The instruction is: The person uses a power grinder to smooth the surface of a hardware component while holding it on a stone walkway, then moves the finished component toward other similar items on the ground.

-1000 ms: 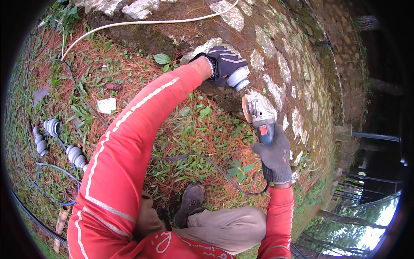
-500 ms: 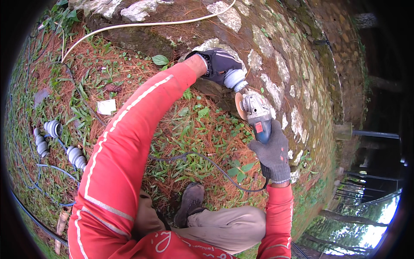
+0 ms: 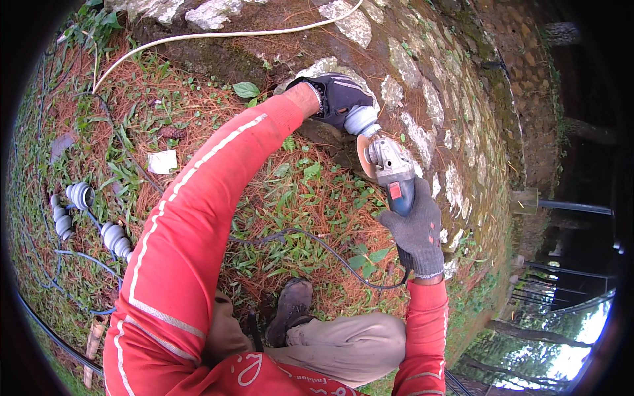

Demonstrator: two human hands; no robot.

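Against the moss-streaked, pale-patched stone slope [image 3: 456, 135], the angle grinder [image 3: 394, 166] shows a scuffed silver metal head, blue-and-black body and red switch; the right hand [image 3: 418, 228], in a dark grey knit glove, is wrapped round its body. Smaller is the glossy grey, ringed, rounded piece [image 3: 360, 120] with a narrow metal end, gripped by the left hand [image 3: 338, 99] in a dark, pale-striped glove, just above the grinder's head. Smallest is the thin tan-orange round disc [image 3: 364, 157]. One second ago a gap separated disc and ringed piece; now the disc's upper rim meets the metal end in view, though actual contact cannot be told.
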